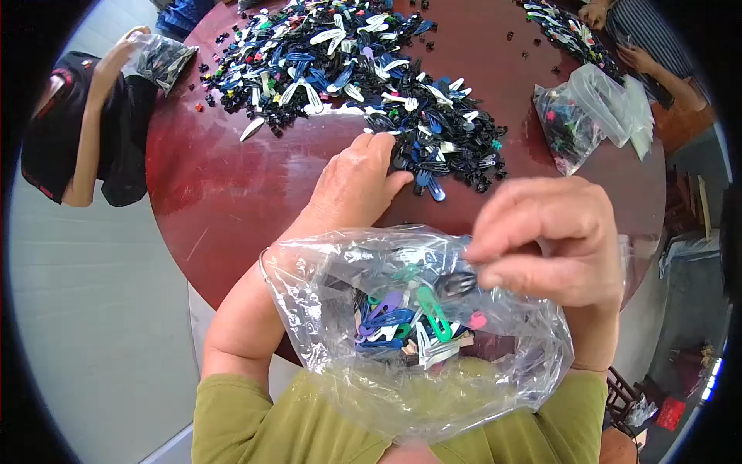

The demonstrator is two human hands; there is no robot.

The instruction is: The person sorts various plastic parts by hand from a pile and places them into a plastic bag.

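Observation:
A large heap of hair clips (340,69), mostly black, blue and white, lies on the round table. My left hand (357,174) rests at the heap's near edge, thumb spread from the fingers; its fingertips are partly hidden. In front of my chest is a clear plastic bag (325,309), its mouth open and its rim against my left forearm. Inside it lie snap clips, among them a green clip (434,313) and a purple clip (384,307). Over the bag's right side hovers my right hand (553,240), thumb and fingers slightly apart. Just below its fingertips is a blurred black hair clip (457,284).
The reddish-brown table (209,185) curves around me. At the right stands another filled plastic bag (576,116), near a second clip pile (572,35) and a person's hands (635,58). On the left, another person's hand holds a bag of clips (164,62).

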